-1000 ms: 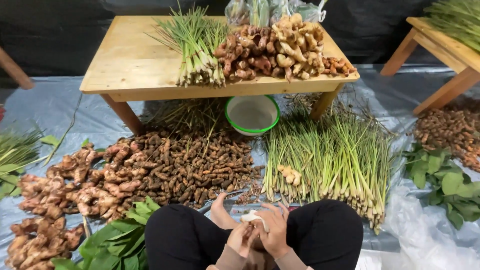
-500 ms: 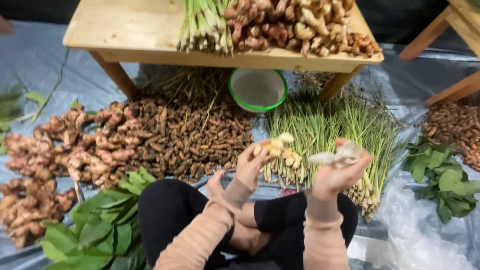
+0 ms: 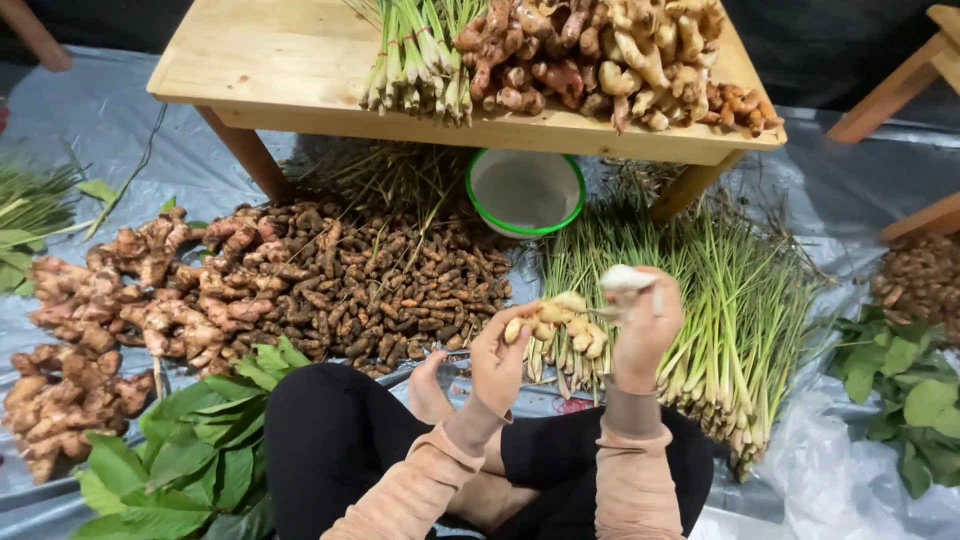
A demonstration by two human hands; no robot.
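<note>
I sit cross-legged on a plastic sheet. My left hand point(image 3: 500, 360) is raised and grips a pale knobbly ginger piece point(image 3: 540, 318) by its lower end. My right hand point(image 3: 645, 330) is raised beside it, closed around a whitish peeled ginger piece point(image 3: 625, 278) that sticks out above the fingers. Whether a tool is also in that hand, I cannot tell. Both hands hover over a small pile of pale ginger point(image 3: 580, 340) lying on the lemongrass point(image 3: 720, 310) in front of my knees.
A low wooden table point(image 3: 290, 60) carries lemongrass bundles point(image 3: 420, 60) and ginger roots point(image 3: 600, 50). Under it stands a green-rimmed bowl point(image 3: 526, 190). Left lie brown turmeric roots point(image 3: 380, 280), galangal point(image 3: 110, 300) and green leaves point(image 3: 190, 450). More leaves point(image 3: 910, 390) lie right.
My hands rose from my lap to chest height, each holding a ginger piece. The view tilted down and closer to the floor piles.
</note>
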